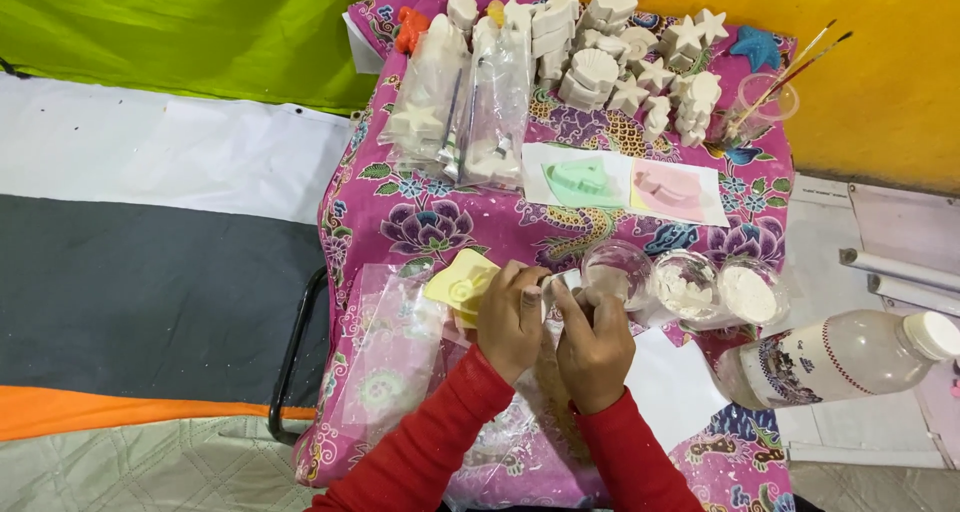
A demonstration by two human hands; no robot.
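My left hand [510,317] and my right hand [592,340] meet in front of me over a small table covered with a pink flowered cloth [400,207]. Both hands pinch a small clear thing between their fingertips; I cannot tell what it is. A yellow mould [458,284] lies just left of my left hand, touching it. A clear plastic cup [615,267] stands right behind my right hand. Both arms wear red sleeves.
Two cups of white powder [685,284] [750,292] stand right of the clear cup. A plastic bottle [840,357] lies at the right edge. Green [580,180] and pink moulds [668,190] rest on paper. White plaster figures [620,52], bagged figures [470,102], brushes in a cup [768,100] fill the back.
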